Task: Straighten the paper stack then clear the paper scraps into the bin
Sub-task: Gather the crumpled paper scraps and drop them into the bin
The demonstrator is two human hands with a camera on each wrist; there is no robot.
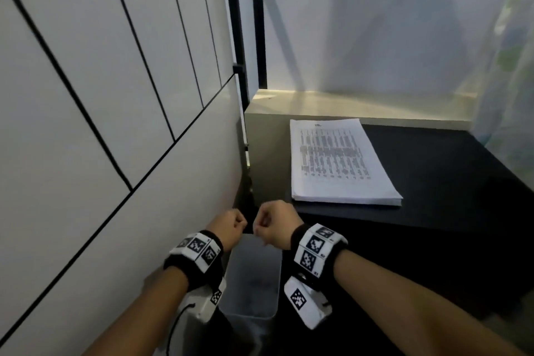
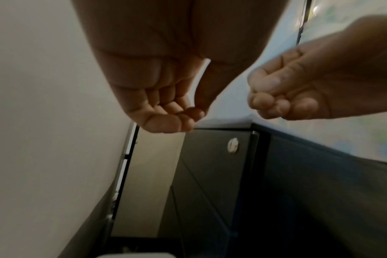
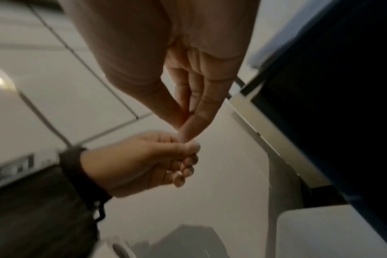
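Note:
The paper stack (image 1: 338, 159) lies squared on the black table (image 1: 448, 211), printed side up, near the table's left edge. On the floor between the wall and the table stands a translucent bin (image 1: 260, 269). Both hands hover close together just above the bin's far end. My left hand (image 1: 242, 224) has its fingers curled, thumb tip against the fingertips (image 2: 183, 115). My right hand (image 1: 257, 230) is curled too, thumb and forefinger pressed together (image 3: 183, 127). I see no paper scrap in either hand, and none on the table.
A white tiled wall (image 1: 115, 95) runs close along the left of the bin. A beige ledge (image 1: 346, 104) rises behind the table, and a pale curtain (image 1: 508, 81) hangs at the right.

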